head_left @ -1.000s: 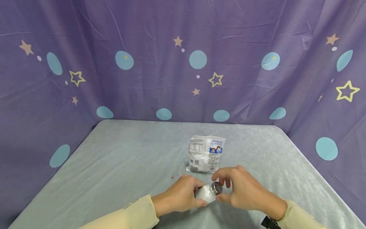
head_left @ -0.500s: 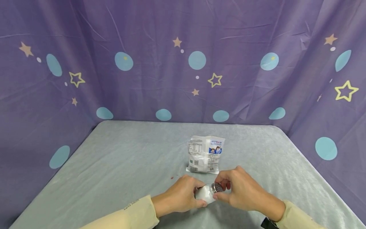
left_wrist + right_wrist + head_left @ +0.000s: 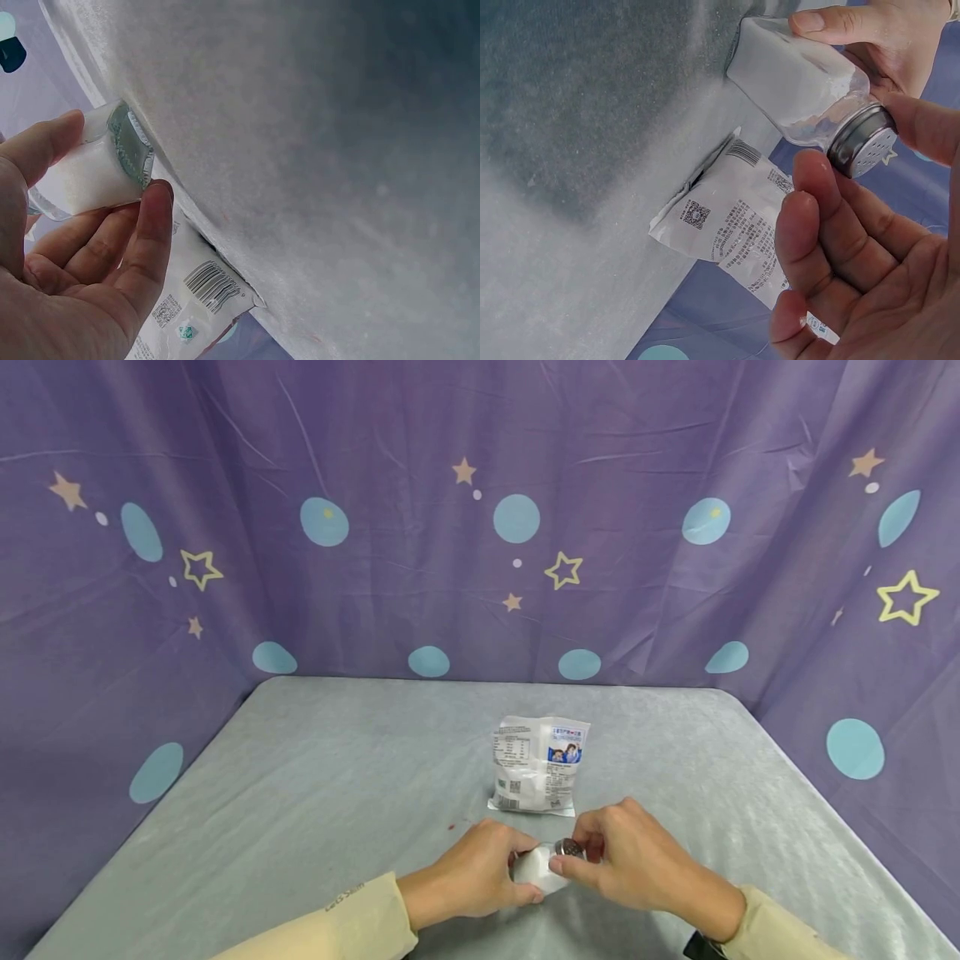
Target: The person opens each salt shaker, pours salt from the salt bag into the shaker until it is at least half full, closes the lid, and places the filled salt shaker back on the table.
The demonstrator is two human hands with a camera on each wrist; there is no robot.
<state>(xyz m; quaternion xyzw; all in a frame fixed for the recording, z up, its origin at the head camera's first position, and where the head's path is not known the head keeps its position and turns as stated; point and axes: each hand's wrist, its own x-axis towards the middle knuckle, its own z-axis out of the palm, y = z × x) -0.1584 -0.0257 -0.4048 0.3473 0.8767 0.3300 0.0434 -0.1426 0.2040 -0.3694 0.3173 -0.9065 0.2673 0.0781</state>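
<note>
A clear glass salt shaker (image 3: 537, 868) holds white grains and lies tilted, its perforated metal cap (image 3: 570, 847) pointing right. My left hand (image 3: 480, 870) grips the glass body between thumb and fingers. In the left wrist view the thick glass base of the shaker (image 3: 97, 169) faces outward. My right hand (image 3: 637, 858) pinches the cap, with the thumb on the near side and curled fingers on the far side. The right wrist view shows the metal cap (image 3: 862, 139) seated on the shaker's neck, between that hand's thumb and index finger.
A white printed packet (image 3: 536, 766) stands just beyond the hands on the pale cloth-covered table (image 3: 337, 777). Purple curtain (image 3: 420, 568) with stars and blue dots surrounds the table's back and sides. A small red speck (image 3: 452, 827) lies left of the packet.
My right hand's fingers have closed in on the metal cap, and its thumb has shifted left along the shaker's neck. The left hand and shaker body stay nearly still.
</note>
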